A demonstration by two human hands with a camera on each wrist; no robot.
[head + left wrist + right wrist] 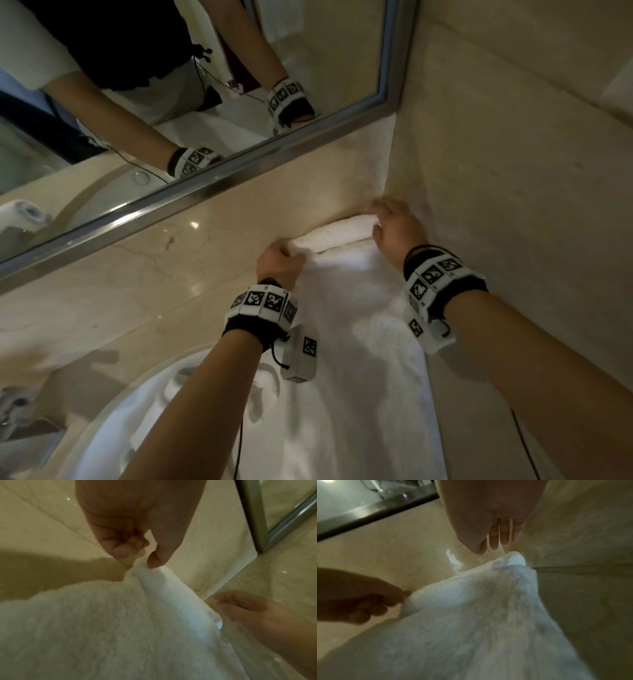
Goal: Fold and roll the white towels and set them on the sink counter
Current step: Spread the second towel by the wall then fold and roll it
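Both hands sat at the far end of the white towel [359, 308], one at each end of the small roll [337, 233] already started there. The left hand [279, 262] had its fingers curled and its thumb pressed down, pinching the roll's left end; the left wrist view showed thumb and bent fingers closed on the terry edge. The right hand [397, 228] lay over the roll's right end with its fingers fairly straight and close together, reaching past the roll toward the wall corner; the right wrist view was blurred, and whether those fingers pressed the cloth or hovered just over it could not be told. The roll's long axis ran side to side between the two hands, roughly along the mirror's [191, 102] lower frame and near the corner where the side wall [513, 171] met the surface [137, 274]. From the roll, the unrolled length of towel stretched back toward the person, passing between the two forearms and draping over the sink basin's [113, 394] edge. Judged from that layout, the coming move turned on the roll being wound back toward the person along that length, with both hands equally near it and sharing the work, so that the ends stayed level. Beyond the roll, the mirror reflected the forearms and, at its far left, what looked like another rolled towel [20, 212].
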